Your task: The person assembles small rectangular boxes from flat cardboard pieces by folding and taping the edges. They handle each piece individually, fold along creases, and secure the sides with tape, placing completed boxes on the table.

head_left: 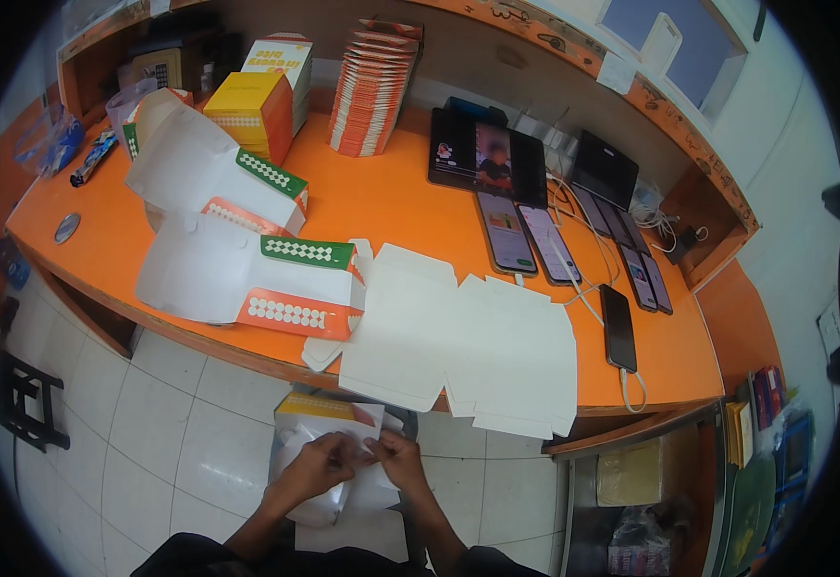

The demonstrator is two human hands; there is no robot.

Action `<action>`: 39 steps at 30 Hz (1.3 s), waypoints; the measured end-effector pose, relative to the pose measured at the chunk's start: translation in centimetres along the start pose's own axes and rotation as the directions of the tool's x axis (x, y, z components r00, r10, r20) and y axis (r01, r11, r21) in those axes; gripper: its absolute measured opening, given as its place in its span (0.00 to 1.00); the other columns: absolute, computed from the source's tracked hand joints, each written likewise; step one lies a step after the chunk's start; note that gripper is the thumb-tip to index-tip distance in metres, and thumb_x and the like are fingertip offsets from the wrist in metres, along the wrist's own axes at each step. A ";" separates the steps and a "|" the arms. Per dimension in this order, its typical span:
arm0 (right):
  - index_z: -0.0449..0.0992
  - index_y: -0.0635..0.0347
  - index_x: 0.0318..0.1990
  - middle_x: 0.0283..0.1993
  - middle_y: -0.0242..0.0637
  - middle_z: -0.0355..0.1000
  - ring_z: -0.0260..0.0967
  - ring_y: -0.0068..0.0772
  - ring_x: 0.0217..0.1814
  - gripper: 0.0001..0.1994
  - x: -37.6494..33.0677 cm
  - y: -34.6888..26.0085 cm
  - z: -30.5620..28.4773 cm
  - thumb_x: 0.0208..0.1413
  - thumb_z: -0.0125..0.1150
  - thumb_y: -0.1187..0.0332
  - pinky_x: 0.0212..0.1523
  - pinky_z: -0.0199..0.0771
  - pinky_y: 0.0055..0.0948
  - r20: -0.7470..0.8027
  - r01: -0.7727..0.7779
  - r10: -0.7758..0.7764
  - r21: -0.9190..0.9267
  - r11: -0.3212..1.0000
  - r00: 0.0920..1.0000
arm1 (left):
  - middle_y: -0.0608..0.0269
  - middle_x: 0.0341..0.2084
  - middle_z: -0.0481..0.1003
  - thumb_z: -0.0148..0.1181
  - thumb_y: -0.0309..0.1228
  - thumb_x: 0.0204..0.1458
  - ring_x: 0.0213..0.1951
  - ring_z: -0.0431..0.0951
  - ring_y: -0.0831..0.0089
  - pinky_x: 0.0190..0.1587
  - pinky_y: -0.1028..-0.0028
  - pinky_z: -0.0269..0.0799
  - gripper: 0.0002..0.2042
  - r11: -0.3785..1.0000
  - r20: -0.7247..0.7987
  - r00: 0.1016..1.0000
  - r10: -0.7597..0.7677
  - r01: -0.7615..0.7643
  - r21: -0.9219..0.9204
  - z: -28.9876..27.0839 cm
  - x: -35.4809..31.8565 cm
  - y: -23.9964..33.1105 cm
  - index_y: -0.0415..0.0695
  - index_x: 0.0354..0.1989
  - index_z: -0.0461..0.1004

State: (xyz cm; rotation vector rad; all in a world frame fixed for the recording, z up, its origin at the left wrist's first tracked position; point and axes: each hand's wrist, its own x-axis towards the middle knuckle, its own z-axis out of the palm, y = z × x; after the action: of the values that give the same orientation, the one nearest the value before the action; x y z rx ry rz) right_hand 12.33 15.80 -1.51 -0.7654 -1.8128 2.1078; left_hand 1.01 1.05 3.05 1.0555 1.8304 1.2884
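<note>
Low in front of the desk, a partly folded cardboard box [312,408] with a yellow panel and white inner sides rests near my lap. My left hand [316,465] has its fingers closed on a white flap near the box's middle. Just beside it, my right hand [398,460] pinches the flap's right side, and the fingertips of both hands nearly meet. On the desk's front edge lie flat white box blanks [401,322], overhanging it. Left of them sit an open-lidded box [300,313] with green and orange sides and a similar open box [281,183] behind it.
A tall stack of folded orange cartons [374,91] and a yellow box [252,108] stand at the back of the orange desk [391,207]. To the right lie several phones with cables, a tablet [487,154], and a black phone [618,327]. A black stool [24,399] stands at left.
</note>
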 end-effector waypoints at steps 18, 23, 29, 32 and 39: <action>0.78 0.64 0.36 0.34 0.34 0.77 0.73 0.19 0.38 0.05 -1.3 -1.0 0.5 0.53 0.63 0.72 0.42 0.70 0.19 -0.043 0.112 -0.116 -0.086 0.990 0.992 | 0.62 0.34 0.79 0.63 0.20 0.47 0.38 0.79 0.77 0.41 0.74 0.78 0.10 0.957 -0.198 0.971 -0.134 0.075 -0.279 0.8 0.1 1.8 0.35 0.39 0.73; 0.78 0.64 0.36 0.34 0.33 0.77 0.73 0.19 0.38 0.05 -1.5 -1.3 0.6 0.54 0.63 0.73 0.42 0.70 0.19 -0.050 0.070 -0.074 -0.076 0.995 0.996 | 0.62 0.34 0.79 0.63 0.20 0.47 0.39 0.79 0.77 0.43 0.74 0.78 0.09 0.944 -0.191 0.969 -0.154 0.087 -0.319 0.8 0.3 1.9 0.35 0.38 0.74; 0.79 0.63 0.37 0.34 0.33 0.77 0.73 0.19 0.38 0.06 -1.3 -1.0 0.5 0.54 0.63 0.72 0.42 0.70 0.19 -0.025 0.069 -0.069 0.012 0.998 0.997 | 0.60 0.33 0.79 0.63 0.19 0.47 0.37 0.80 0.76 0.43 0.74 0.78 0.08 0.944 -0.230 0.967 -0.113 0.033 -0.328 0.7 0.3 2.2 0.35 0.36 0.74; 0.79 0.63 0.37 0.34 0.32 0.77 0.72 0.19 0.38 0.06 -1.0 -0.9 0.5 0.54 0.63 0.71 0.43 0.69 0.19 -0.008 0.084 -0.084 0.027 0.996 0.996 | 0.59 0.32 0.79 0.64 0.20 0.46 0.36 0.80 0.75 0.43 0.75 0.78 0.08 0.957 -0.250 0.958 -0.140 0.066 -0.283 0.7 0.3 2.1 0.34 0.35 0.75; 0.80 0.63 0.38 0.36 0.33 0.77 0.72 0.20 0.40 0.08 -1.3 -2.2 0.5 0.54 0.64 0.70 0.45 0.69 0.19 -0.010 0.022 -0.021 0.075 0.997 1.000 | 0.58 0.32 0.79 0.65 0.20 0.45 0.36 0.79 0.75 0.43 0.75 0.78 0.09 0.944 -0.259 0.953 -0.156 0.067 -0.322 1.0 0.3 1.5 0.34 0.36 0.76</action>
State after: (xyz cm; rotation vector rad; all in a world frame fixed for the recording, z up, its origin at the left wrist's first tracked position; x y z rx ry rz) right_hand 12.79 15.13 0.95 -0.7325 -1.7192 2.1417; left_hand 2.07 2.06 4.12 0.6131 1.7802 1.6579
